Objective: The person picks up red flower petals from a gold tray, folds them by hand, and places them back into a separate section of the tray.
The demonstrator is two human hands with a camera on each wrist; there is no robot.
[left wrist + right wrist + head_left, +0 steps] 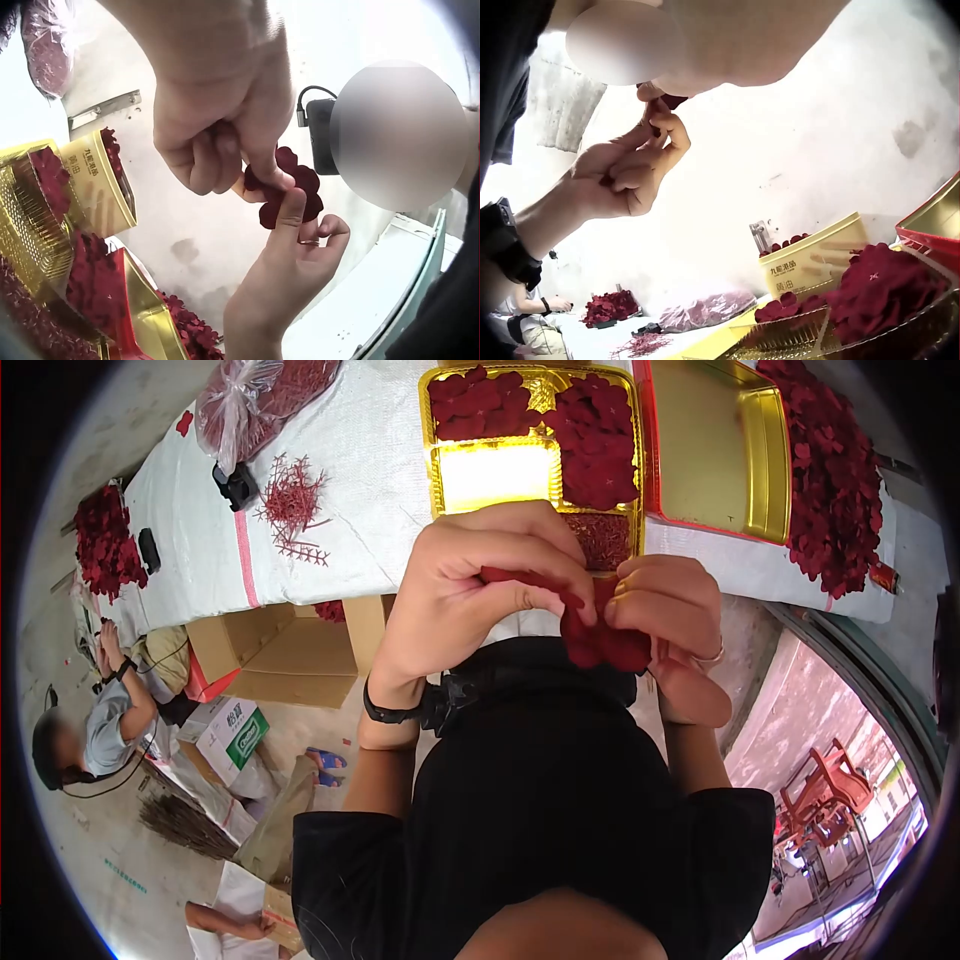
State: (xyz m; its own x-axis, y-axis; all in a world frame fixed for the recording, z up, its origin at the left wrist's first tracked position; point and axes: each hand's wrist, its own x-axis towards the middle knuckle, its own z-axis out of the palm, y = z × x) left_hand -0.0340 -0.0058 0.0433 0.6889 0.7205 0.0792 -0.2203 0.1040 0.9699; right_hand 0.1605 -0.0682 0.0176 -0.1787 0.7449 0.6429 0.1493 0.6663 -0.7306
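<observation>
Red petals (600, 638) sat bunched between your two hands, held up in front of your black shirt. Your left hand (480, 585) had its fingers curled over and pinched the upper edge of the bunch; your right hand (672, 622) pinched it from the other side, so both grips were clamped on the one bunch.

The head view showed the hands from the knuckle side and hid the fingertips. The left wrist view showed them from beneath; there your right forefinger (291, 214) lay up against the bunch, with a ring (308, 242) on a curled finger beside it. The right wrist view gave only a sliver of dark red at your left fingertips; the rest was hidden.

Only the head view showed what lay beyond the grip: a gold compartment tray (437, 460) on a white cloth (370, 480), two of its compartments filled with red; to the right of that a second gold tray (770, 460) with a red edge; past it a loose heap (835, 490) of the same red pieces. Beyond the grip to the left lay red sprigs (292, 500) and a plastic bag (250, 400); below and left of it stood cardboard boxes (270, 655). Both wrist views showed a gold tin (810, 262) with printed characters near the compartment tray; the head view did not show it.
</observation>
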